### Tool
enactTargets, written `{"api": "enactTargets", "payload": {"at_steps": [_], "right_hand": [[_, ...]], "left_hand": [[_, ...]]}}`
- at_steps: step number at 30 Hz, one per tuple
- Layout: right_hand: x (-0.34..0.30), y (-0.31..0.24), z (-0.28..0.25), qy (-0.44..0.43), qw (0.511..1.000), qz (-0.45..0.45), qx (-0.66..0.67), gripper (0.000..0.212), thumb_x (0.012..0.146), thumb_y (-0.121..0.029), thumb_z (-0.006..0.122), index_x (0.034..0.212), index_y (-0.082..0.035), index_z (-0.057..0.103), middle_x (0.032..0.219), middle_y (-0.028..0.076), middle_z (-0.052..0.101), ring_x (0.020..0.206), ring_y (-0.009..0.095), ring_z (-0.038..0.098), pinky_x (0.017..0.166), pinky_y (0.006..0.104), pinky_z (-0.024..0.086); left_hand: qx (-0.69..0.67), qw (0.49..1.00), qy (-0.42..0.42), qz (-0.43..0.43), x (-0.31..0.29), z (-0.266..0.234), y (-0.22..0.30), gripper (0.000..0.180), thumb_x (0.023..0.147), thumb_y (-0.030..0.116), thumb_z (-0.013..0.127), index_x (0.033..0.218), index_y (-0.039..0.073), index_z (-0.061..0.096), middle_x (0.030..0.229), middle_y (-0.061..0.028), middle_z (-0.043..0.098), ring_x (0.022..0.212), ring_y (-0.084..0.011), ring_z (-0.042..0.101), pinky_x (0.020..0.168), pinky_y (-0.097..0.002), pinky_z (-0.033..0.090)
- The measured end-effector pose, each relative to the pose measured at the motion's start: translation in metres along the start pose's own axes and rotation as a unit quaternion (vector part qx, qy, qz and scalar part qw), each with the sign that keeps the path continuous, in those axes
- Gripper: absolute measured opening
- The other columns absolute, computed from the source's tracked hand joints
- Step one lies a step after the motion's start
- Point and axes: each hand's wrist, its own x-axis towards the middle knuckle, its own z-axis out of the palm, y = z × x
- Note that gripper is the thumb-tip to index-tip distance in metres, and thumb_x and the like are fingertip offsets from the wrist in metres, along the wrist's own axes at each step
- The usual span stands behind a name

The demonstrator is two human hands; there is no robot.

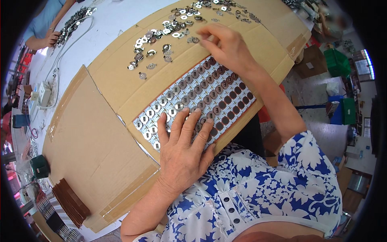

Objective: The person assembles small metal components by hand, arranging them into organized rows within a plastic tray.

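Observation:
My left hand (182, 141) lies flat with its fingers spread on a rectangular printed board (229, 131). Rows of round metal discs (187, 101) cover the board, silvery toward its left end and darker toward the right. Part of the near rows is hidden under that hand. Over the board's far edge is my right hand (227, 46), its fingers curled and the thumb drawn in toward the index finger. Whatever they pinch, if anything, is too small to make out. Small loose metal pieces (174, 27) lie scattered beyond the board, a few close to the right fingertips.
Brown cardboard sheets (92, 149) cover the table. A stack of brown strips (71, 201) lies at the near left. Along the left runs a white cable (60, 52). Another person's hand (51, 39) is beside a pile of metal parts (74, 24). Green crates (336, 62) stand at right.

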Motion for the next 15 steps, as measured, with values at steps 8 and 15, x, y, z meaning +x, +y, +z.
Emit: {"api": "enactTargets", "payload": {"at_steps": [8,15], "right_hand": [[-0.007,0.017,-0.019,-0.089,0.985,0.103,0.102,0.015,0.107,-0.012,0.074,0.119,-0.004,0.075,0.097,0.004,0.077,0.081,0.012,0.072,0.074,0.0298,0.058],[-0.085,-0.055,-0.071,-0.170,0.929,0.243,0.221,0.010,0.114,-0.007,0.064,0.121,-0.002,0.069,0.095,0.001,0.071,0.074,0.004,0.065,0.063,0.0209,0.051]], "left_hand": [[-0.005,1.000,0.000,0.004,0.002,0.003,-0.004,0.062,0.087,0.023,0.088,0.145,0.009,0.072,0.155,-0.0188,0.063,0.148,-0.0415,0.056,0.131,-0.0731,0.026],[0.006,1.000,-0.004,-0.006,0.000,0.007,-0.006,0.066,0.082,0.022,0.091,0.144,0.009,0.073,0.154,-0.0182,0.064,0.147,-0.0410,0.057,0.130,-0.0724,0.028]]}}
